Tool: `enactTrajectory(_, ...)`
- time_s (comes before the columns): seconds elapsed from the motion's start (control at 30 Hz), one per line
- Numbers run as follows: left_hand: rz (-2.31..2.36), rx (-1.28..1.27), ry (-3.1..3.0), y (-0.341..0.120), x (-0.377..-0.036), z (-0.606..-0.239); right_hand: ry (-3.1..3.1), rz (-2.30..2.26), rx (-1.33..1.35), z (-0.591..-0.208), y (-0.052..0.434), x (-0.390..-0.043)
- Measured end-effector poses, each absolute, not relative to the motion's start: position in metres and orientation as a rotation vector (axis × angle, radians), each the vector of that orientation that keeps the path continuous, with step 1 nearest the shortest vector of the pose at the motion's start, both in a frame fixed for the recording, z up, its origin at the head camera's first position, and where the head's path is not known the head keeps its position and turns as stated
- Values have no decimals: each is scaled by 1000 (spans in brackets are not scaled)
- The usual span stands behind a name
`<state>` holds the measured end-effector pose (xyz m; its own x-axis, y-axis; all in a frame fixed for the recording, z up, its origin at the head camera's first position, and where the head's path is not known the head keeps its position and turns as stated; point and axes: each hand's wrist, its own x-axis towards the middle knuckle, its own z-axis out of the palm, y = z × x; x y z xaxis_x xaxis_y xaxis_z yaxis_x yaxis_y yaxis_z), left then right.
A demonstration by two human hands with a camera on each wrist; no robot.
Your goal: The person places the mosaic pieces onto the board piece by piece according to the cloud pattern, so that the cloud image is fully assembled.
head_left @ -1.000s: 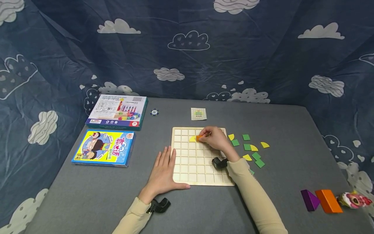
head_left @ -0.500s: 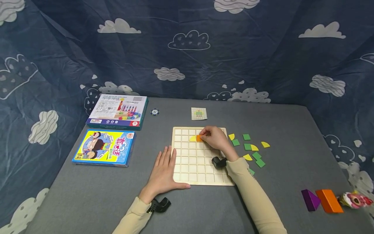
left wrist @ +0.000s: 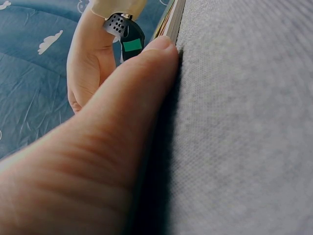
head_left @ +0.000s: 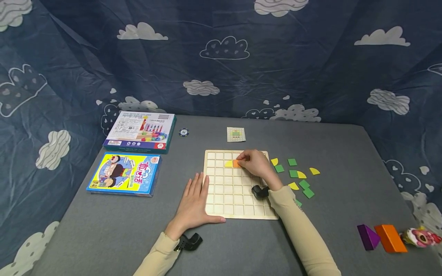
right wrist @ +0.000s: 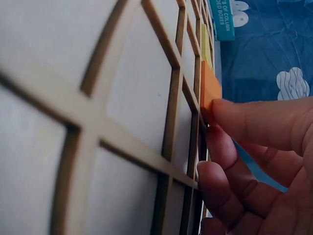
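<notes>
The teal box (right wrist: 223,19) reads "OF COLOUR". My right hand (head_left: 254,163) pinches the orange square tile (head_left: 236,163) on the wooden grid board (head_left: 221,199); my left hand (head_left: 193,205) lies flat, fingers spread, at its edge.

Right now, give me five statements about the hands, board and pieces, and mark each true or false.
1. The right hand pinches an orange piece on the board. True.
2. The left hand holds a green piece. False: it lies flat, on the board's near left edge and the table, holding nothing.
3. A yellow piece sits just left of the orange piece. True.
4. The loose green pieces lie left of the board. False: they lie to its right.
5. The purple block stands on the board. False: it is on the table, far right.
</notes>
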<state>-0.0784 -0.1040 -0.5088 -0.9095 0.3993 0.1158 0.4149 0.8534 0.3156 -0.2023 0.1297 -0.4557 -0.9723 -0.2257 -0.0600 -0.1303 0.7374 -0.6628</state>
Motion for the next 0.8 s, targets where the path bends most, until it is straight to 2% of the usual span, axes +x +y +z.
enactTrajectory(0.8,-511,-653,-2995,-104,-78,-509,2778,-1014,-275,-455,132,-196)
